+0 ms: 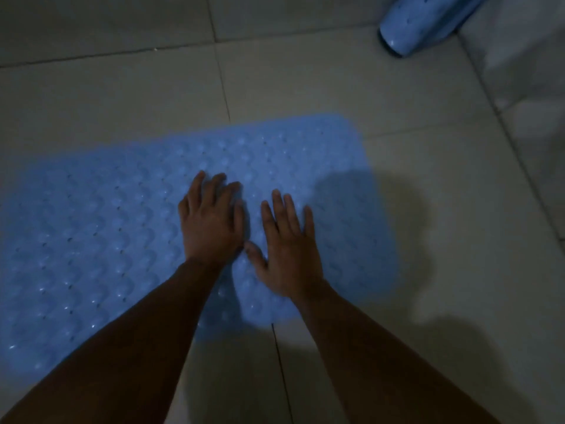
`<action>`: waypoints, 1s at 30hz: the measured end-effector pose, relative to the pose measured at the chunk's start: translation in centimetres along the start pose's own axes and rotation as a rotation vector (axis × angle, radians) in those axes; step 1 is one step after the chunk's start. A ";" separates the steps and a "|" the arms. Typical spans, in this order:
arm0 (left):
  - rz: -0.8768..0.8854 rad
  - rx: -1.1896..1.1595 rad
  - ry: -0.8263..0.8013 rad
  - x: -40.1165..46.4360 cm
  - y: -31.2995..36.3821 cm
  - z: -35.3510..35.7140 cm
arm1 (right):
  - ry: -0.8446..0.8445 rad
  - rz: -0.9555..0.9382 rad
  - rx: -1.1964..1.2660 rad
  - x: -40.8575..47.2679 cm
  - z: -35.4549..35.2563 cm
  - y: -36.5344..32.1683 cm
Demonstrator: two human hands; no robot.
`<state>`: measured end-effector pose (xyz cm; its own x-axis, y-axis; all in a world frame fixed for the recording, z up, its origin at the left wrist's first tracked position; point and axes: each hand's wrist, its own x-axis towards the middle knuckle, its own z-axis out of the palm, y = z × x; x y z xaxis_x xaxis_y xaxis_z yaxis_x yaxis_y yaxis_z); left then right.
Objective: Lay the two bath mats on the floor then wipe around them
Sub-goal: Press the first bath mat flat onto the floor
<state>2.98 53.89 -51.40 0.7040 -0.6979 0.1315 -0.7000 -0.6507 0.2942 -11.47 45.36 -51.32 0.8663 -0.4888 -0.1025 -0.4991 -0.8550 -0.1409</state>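
My two arms reach out in front of me. My left hand (pixel 211 218) and my right hand (pixel 286 243) lie flat on the blue bath mat (pixel 91 240), side by side, almost touching. My fingers are straight and spread. I am not holding anything, just pressing down. I think I push like this so the bumpy mat sticks to the floor (pixel 428 179) and stays smooth.

This mat lies flat on the tiles. It runs from my hands far over to the left, and its right end is just past my right hand. So one mat looks laid down already.

Farther away, up in the right corner, is the second mat (pixel 419 22). It is rolled up like a tube and leans near the wall (pixel 526 56). It is well apart from the first mat. I think I need to fetch it next and roll it open.

The room is dim and my shadow falls on the tiles to the right. I see no cloth for wiping anywhere here.
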 end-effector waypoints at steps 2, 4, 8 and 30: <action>0.011 0.018 -0.002 -0.8 -0.1 0.6 | -0.005 0.010 -0.008 -0.5 0.5 0.3; -0.017 0.008 0.014 -1.4 0.0 0.5 | -0.019 0.020 -0.007 -0.6 0.7 0.1; -0.049 -0.050 0.057 -1.6 0.5 -0.4 | -0.032 0.031 0.023 -0.6 0.4 0.3; 0.214 0.060 -0.301 -2.3 14.3 2.3 | 0.156 0.204 0.485 4.9 -9.5 13.5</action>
<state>-8.93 45.53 -49.70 0.4809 -0.8707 -0.1030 -0.8394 -0.4911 0.2329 -13.76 29.77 -44.41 0.7249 -0.6880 -0.0328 -0.5766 -0.5801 -0.5753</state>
